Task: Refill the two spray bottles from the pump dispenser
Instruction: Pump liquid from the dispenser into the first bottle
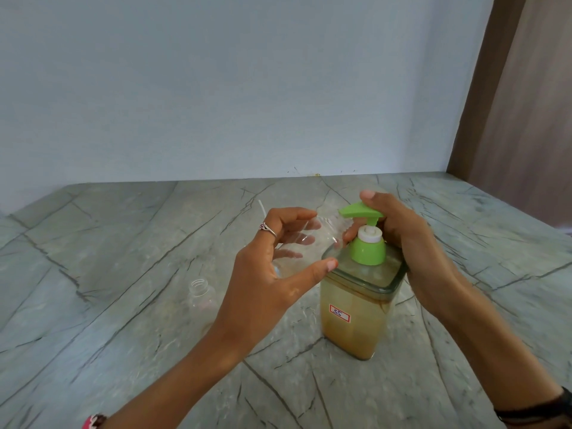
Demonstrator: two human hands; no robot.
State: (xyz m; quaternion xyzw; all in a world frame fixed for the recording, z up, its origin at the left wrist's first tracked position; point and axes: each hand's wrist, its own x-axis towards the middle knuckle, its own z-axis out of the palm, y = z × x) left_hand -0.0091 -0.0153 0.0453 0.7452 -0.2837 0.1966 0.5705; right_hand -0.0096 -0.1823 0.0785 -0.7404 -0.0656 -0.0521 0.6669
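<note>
Holding a clear bottle [305,243] at the pump [360,212] spout, left hand [272,274] curled round it — light, slippery; right hand [399,230] fingers wrap the pump head.

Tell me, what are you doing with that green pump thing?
A person is refilling small bottles with brownish liquid. The left hand holds a clear empty spray bottle tilted toward the nozzle of the green pump. The right hand rests on the pump head of the pump dispenser, ready to press. A second open spray bottle stands waiting on the marble counter.
</note>
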